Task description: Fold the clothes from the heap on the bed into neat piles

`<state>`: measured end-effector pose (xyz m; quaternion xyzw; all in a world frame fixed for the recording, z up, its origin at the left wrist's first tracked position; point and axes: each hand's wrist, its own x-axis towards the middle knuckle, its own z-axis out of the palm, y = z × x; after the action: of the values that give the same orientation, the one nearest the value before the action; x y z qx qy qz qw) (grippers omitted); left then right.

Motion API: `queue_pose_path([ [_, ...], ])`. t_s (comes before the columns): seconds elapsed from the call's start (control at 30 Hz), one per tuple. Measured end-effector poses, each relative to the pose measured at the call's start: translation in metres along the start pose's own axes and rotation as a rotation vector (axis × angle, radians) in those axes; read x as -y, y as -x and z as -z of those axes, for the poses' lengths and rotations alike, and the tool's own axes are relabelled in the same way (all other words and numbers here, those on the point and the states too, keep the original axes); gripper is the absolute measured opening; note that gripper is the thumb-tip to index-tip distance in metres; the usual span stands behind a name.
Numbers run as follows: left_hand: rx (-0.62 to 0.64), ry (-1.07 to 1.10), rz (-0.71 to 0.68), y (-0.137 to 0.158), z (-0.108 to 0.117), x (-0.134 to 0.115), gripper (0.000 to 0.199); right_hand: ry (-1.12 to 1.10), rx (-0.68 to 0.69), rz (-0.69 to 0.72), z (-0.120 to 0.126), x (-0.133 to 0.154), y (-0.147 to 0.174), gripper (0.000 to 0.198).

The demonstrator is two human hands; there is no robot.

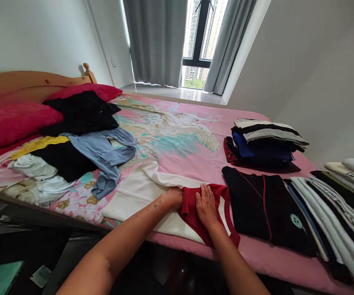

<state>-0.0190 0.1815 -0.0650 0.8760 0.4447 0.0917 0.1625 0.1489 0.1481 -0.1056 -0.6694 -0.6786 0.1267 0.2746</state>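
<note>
On the near edge of the bed point(195, 164), right in front of the camera, there's a white and red shirt point(152, 196) spread flat on the pink floral sheet. From the head cam, the left hand point(173, 197) is bunched around the cloth right where the white meets the red, fingers curled into the fabric, so it's got a pinch of shirt. The right hand point(206, 205) is just lying flat, palm down and fingers together, pressing the red part point(192, 213) against the mattress, not really grabbing anything. The two hands are pretty much side by side, almost touching. Just to the right of the shirt there's a black top point(264, 209) with a thin red stripe and a little round logo, laid flat. Beyond that, on the far right, a row of folded clothes point(333, 213) overlapping each other, and behind the black top a small folded stack point(264, 143) with a striped one on top. On the left it's a messy heap: a light blue shirt point(107, 157), black stuff, something yellow, some white bits. Red pillows point(13, 123) against the wooden headboard, grey curtains point(158, 41) and a window at the back.
</note>
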Motion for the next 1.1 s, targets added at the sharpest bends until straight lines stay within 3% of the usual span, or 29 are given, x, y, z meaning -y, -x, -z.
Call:
queue_pose_path([
  [0.1,-0.030,-0.063,0.097,0.025,0.022,0.033,0.047,0.060,-0.004,0.022,-0.002,0.001,0.002,0.060],
  [0.2,-0.098,-0.182,0.380,0.051,0.038,0.073,0.059,0.093,-0.031,0.035,-0.004,0.001,0.003,0.060],
  [0.3,-0.181,-0.241,0.646,0.072,0.049,0.113,0.058,0.114,-0.048,0.040,-0.006,0.001,0.004,0.061],
  [0.4,-0.287,-0.261,0.718,0.079,0.062,0.140,0.053,0.127,-0.047,0.034,-0.007,0.002,0.004,0.061],
  [0.53,-0.294,-0.267,0.538,0.063,0.077,0.151,0.052,0.136,-0.035,0.021,-0.008,0.002,0.004,0.062],
  [0.67,-0.157,-0.318,0.256,0.029,0.087,0.152,0.061,0.139,-0.053,0.028,-0.009,0.002,0.004,0.061],
  [0.77,-0.004,-0.397,0.182,0.004,0.095,0.155,0.058,0.141,-0.061,0.029,-0.009,0.003,0.004,0.059],
  [0.87,0.035,-0.452,0.179,-0.009,0.110,0.157,0.038,0.152,-0.074,0.035,-0.008,0.004,0.004,0.058],
  [0.97,-0.039,-0.480,0.188,0.001,0.130,0.155,0.023,0.160,-0.080,0.037,-0.009,0.004,0.003,0.059],
  [1.1,-0.195,-0.544,0.135,0.052,0.146,0.151,0.023,0.167,-0.068,0.034,-0.010,0.003,0.004,0.059],
])
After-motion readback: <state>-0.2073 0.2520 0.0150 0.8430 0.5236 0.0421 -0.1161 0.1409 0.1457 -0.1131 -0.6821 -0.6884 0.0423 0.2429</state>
